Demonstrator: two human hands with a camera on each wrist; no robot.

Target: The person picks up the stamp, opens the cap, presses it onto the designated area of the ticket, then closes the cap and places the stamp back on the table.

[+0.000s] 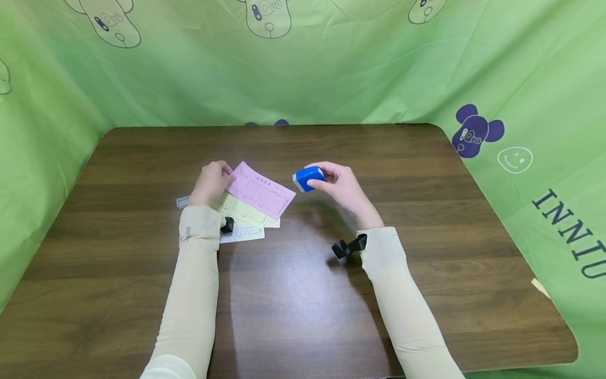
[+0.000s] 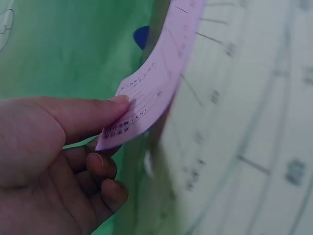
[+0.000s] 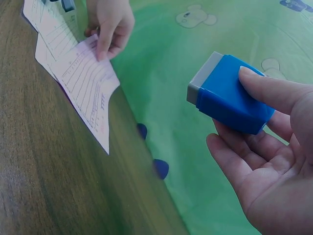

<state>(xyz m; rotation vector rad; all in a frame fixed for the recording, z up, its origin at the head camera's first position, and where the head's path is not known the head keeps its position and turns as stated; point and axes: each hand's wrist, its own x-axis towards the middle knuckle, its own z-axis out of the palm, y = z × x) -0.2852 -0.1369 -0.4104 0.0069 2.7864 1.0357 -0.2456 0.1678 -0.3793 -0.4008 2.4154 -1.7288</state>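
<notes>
In the head view my left hand (image 1: 211, 182) pinches the upper-left corner of a pink printed slip (image 1: 262, 189). The left wrist view shows the thumb lying on top of this pink slip (image 2: 146, 100), which bends near the grip. Beneath it lie a pale yellow-green slip (image 1: 241, 209) and a white slip (image 1: 243, 234), overlapping and partly covered by the hand and sleeve. My right hand (image 1: 343, 187) holds a blue stamp (image 3: 237, 93) with a grey end between thumb and fingers, above the table. Its grey end points left, towards the slips but apart from them.
A clear strip like a ruler (image 1: 182, 201) sticks out to the left of my left hand. The brown wooden table (image 1: 293, 305) has green printed cloth (image 1: 322, 79) hanging behind and beside it. A small pale piece (image 1: 540, 287) lies at the right edge.
</notes>
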